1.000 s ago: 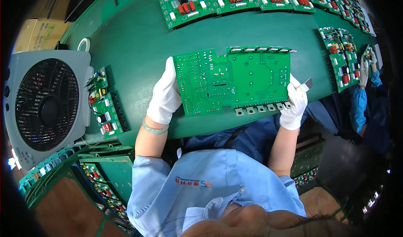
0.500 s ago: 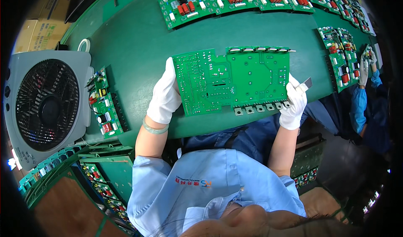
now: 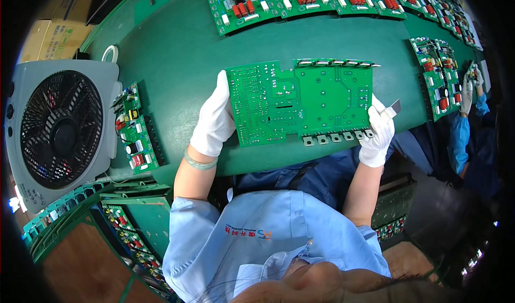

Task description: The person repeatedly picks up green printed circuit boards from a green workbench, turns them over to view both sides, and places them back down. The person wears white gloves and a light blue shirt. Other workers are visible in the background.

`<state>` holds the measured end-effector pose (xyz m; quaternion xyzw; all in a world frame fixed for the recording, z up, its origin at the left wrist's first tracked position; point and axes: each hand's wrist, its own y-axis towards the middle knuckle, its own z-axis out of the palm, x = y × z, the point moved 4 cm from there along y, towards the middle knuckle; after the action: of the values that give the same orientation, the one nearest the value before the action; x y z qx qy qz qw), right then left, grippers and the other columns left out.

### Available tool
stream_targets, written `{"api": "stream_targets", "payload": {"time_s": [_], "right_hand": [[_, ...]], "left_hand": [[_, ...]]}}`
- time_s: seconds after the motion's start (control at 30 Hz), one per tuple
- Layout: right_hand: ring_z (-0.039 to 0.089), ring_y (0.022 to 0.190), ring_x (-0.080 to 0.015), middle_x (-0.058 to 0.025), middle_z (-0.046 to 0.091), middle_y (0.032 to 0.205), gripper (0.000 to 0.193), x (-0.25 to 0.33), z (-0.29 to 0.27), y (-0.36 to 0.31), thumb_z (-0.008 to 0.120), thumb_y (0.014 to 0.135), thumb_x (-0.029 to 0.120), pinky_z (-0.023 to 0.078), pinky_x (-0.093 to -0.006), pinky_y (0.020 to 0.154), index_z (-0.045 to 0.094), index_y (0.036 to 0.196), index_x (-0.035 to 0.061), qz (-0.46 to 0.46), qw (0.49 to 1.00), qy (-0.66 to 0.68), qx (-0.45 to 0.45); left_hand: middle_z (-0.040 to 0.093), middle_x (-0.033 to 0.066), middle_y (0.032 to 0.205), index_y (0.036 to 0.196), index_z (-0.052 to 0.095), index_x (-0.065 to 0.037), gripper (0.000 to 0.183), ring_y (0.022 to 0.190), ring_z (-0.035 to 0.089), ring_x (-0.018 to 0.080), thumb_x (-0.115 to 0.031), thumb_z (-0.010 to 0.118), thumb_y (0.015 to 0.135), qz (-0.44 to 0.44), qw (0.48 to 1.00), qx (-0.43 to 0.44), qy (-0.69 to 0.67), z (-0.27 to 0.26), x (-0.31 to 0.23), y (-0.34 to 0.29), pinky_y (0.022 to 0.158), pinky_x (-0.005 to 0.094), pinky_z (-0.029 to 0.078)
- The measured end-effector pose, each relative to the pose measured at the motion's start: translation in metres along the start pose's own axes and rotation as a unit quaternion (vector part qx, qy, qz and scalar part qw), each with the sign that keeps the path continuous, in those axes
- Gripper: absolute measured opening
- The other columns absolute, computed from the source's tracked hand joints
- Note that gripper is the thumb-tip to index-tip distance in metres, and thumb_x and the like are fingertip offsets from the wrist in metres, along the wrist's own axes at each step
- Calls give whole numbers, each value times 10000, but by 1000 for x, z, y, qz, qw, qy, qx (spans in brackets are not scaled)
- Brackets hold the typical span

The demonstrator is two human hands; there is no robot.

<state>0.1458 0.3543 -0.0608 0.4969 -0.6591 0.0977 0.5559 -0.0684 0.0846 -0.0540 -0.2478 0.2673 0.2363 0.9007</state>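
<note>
A green circuit board [image 3: 327, 96] is held up in front of me, solder side showing, with a row of metal-tabbed parts along its near edge and another row along its far edge. My white-gloved left hand [image 3: 213, 115] grips the board's left edge; its fingers are mostly hidden behind it. At the right edge, my gloved right hand [image 3: 379, 134] is closed on the board's near corner. A small flat grey blade-like piece [image 3: 396, 107] with a white wrapped end also sticks out from the right hand's fingers. The board's component side is hidden.
Several populated boards [image 3: 300, 5] line the far side of the green table [image 3: 177, 50]. More boards [image 3: 437, 77] lie at the right, another board [image 3: 134, 131] at the left beside a grey box fan [image 3: 61, 136]. A co-worker's gloved hand [image 3: 466, 96] is at far right.
The view has shifted slightly. Both hands keep the same hold on the board, which stays at nearly the same tilt.
</note>
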Motion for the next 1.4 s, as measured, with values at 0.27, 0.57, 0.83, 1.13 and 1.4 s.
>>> {"api": "stream_targets", "payload": {"time_s": [0.27,0.57,0.83,1.13,1.4], "right_hand": [[677,1048,-216,-227,643,1291,313,2,1,3,504,971,-3,548,-308,887,594,1249,-115,53,998,-11,12],[676,1082,-249,-256,625,1306,285,-7,0,-1,500,996,22,557,-334,895,612,1222,-110,-24,997,-62,44],[715,993,-361,-279,665,1214,218,12,2,8,555,958,-33,574,-429,873,657,1147,6,-126,979,-155,27],[688,1066,-322,-299,619,1280,210,-9,-1,-2,521,988,-16,575,-416,889,650,1147,-59,-41,996,-73,33],[688,1059,-320,-206,709,1176,271,0,2,1,578,892,135,489,-394,934,727,1054,-22,-12,995,-98,-1]], "left_hand": [[595,128,1376,1412,512,-16,603,1235,589,252,-494,359,1077,-2,1000,8,7,3,-1,-1,1055,410,473],[607,106,1361,1401,524,-23,548,1225,597,228,-450,401,1079,11,1000,19,3,3,-3,-3,1052,388,480],[641,86,1309,1366,560,-24,559,1171,622,200,-477,427,1067,10,999,-22,41,6,-4,-6,1008,357,500],[595,148,1370,1388,530,14,634,1224,589,262,-505,337,1078,0,995,-63,82,10,-5,-8,1072,414,463],[617,112,1341,1378,544,-3,598,1186,610,223,-494,405,1066,3,997,-38,68,5,-4,-7,1029,378,485]]}}
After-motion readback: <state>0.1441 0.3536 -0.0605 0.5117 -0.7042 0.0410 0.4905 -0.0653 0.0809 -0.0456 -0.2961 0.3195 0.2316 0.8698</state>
